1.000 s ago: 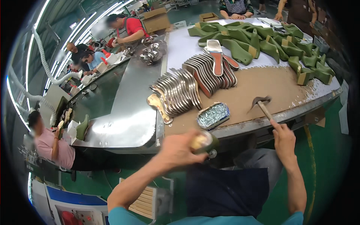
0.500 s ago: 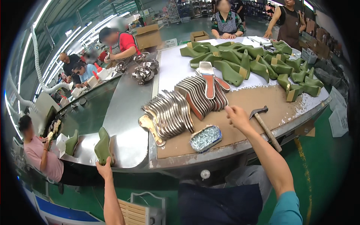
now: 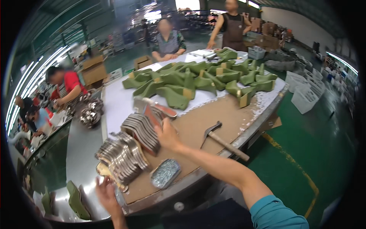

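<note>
My right hand (image 3: 167,134) closes on the near end of an insole with an orange-brown face (image 3: 151,114), on top of a curved stack of insoles (image 3: 139,131); motion blurs it. Beside that stack stands a row of shiny metallic insoles (image 3: 122,157). My left hand (image 3: 107,194), also blurred, is empty with its fingers apart, near the front corner of that row. Left of it, a green shoe last (image 3: 77,201) stands on the metal tabletop, with another green last (image 3: 46,202) beyond it. A tray of small silvery nails (image 3: 166,174) lies close to my right forearm.
A hammer with a wooden handle (image 3: 228,145) lies near the table's right edge. Many green shoe lasts (image 3: 173,98) are heaped across the far side. Shiny metallic pieces (image 3: 90,114) sit at the left. Two people stand beyond the table; others work along the left bench.
My left hand has let go of the green shoe last and moved right. My right hand has reached the top insole and taken hold of it. The view has swung to the right.
</note>
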Available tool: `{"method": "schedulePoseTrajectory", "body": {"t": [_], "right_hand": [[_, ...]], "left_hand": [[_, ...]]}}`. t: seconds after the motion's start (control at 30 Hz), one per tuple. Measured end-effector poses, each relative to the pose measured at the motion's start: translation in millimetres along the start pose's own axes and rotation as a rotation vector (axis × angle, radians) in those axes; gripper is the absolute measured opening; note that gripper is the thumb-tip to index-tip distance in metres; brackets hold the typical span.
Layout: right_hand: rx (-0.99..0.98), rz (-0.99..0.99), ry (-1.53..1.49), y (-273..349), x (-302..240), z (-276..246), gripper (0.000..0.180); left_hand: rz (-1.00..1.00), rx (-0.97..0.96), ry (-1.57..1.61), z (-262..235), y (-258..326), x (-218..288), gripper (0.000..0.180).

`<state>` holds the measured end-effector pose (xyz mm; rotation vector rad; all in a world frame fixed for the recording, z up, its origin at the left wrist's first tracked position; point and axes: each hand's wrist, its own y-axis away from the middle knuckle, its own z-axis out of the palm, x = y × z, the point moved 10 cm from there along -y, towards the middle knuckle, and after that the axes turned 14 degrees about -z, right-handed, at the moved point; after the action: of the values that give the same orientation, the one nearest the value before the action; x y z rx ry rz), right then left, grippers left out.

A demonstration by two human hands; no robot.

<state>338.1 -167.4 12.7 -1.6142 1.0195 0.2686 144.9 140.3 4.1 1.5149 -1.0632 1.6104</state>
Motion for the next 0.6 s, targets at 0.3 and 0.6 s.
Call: {"method": "schedulePoseTrajectory", "body": {"t": [0.3, 0.6], "right_hand": [[-0.522, 0.058, 0.185, 43, 5, -123, 0.030], [-0.275, 0.435, 1.177, -34, 230, -330, 0.079]], "left_hand": [[-0.210, -0.415, 0.571, 193, -12, 45, 0.038], [-0.435, -0.158, 0.245, 59, 73, -43, 0.052]]}}
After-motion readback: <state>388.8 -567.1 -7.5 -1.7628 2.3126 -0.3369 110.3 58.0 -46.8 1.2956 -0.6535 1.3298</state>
